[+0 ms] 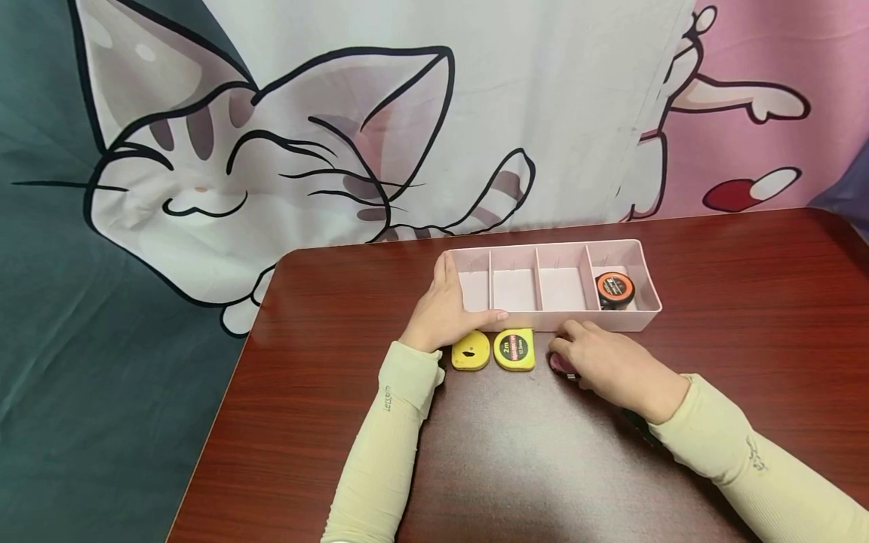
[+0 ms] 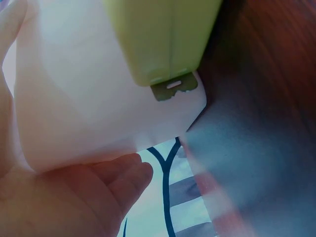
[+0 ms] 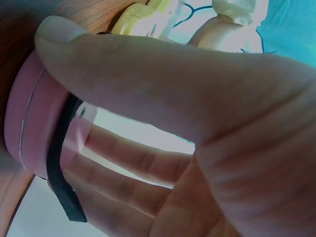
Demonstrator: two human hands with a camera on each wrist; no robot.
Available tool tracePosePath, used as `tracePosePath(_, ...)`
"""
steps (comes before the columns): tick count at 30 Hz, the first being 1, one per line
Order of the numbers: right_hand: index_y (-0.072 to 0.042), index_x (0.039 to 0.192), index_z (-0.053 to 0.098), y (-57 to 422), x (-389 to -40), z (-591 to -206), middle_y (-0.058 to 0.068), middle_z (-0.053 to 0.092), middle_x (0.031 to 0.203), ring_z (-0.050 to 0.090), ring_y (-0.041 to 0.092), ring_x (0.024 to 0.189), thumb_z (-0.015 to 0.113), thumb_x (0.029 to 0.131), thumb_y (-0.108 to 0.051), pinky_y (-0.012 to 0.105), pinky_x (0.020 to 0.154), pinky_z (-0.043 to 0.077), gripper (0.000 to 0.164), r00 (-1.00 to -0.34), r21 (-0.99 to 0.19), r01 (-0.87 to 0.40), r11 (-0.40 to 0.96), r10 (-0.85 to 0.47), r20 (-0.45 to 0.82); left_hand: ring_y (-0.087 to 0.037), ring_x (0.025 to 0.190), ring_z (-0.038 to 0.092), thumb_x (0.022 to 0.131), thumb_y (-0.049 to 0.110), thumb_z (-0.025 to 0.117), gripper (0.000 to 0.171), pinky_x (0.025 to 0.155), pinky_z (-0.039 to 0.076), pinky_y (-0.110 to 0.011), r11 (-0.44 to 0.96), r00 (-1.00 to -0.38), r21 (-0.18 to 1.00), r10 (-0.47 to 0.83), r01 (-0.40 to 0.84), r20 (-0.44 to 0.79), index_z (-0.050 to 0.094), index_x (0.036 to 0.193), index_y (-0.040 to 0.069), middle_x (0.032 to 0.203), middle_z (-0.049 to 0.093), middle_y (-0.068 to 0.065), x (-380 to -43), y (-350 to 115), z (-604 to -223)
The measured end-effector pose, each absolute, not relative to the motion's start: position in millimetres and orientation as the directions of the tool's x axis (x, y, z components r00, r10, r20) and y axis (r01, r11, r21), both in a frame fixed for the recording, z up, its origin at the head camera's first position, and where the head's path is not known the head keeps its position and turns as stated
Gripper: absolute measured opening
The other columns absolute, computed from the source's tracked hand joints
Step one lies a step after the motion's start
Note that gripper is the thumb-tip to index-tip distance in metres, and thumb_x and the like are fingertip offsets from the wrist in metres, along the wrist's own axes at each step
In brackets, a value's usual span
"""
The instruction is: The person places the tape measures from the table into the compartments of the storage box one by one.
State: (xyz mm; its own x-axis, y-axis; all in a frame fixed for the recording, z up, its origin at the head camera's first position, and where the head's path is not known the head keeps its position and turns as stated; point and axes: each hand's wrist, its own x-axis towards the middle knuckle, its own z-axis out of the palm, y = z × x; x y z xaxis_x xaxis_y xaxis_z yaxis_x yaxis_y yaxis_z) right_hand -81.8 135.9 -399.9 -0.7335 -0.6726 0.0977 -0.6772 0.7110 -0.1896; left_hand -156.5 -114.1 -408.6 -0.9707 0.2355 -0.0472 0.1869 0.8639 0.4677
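A pale pink divided box [image 1: 570,322] lies near the table's far edge. My left hand [image 1: 444,305] rests against its left front corner, fingers straight along the end wall and thumb along the front. In the left wrist view, a yellow tape measure [image 2: 163,44] with its metal hook stands by the box wall. My right hand [image 1: 611,369] grips a pink tape measure [image 3: 34,118] with a black strap, just in front of the box; thumb and fingers hide much of it. Two yellow tape measures, a left one [image 1: 471,351] and a right one [image 1: 514,350], sit between the hands.
An orange and black tape measure [image 1: 615,290] occupies the box's rightmost compartment. The reddish-brown wooden table [image 1: 305,422] has its left edge in sight. A curtain with a cartoon cat [image 1: 204,249] hangs behind.
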Motion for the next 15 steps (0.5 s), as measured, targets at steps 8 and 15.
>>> tracePosePath(8, -0.011, 0.089, 0.063, 136.0, -82.1, -398.5, 0.005, 0.054, 0.094, 0.055, 0.025, 0.084, 0.085, 0.050, 0.001, 0.038, 0.065, 0.049, 0.046, -0.727, -0.190, -0.684, 0.704, -0.680, 0.095, -0.023, 0.134, 0.028, 0.060, 0.082, 0.056, 0.134, 0.095, 0.042, -0.034, 0.862, -0.971, 0.470, 0.235, 0.189, -0.040, -0.007, 0.147, 0.002, 0.154, -0.011, -0.006, -157.1, -114.3, -409.4)
tracePosePath(15, -0.010, 0.088, 0.063, 135.7, -81.0, -399.0, 0.005, 0.054, 0.092, 0.054, 0.025, 0.083, 0.082, 0.051, 0.003, 0.038, 0.064, 0.048, 0.045, -0.725, -0.184, -0.687, 0.703, -0.680, 0.110, -0.022, 0.134, 0.027, 0.060, 0.082, 0.057, 0.134, 0.096, 0.040, -0.034, 0.860, -0.971, 0.475, 0.235, 0.187, -0.044, -0.010, 0.147, 0.004, 0.154, -0.011, -0.007, -156.5, -114.1, -408.0)
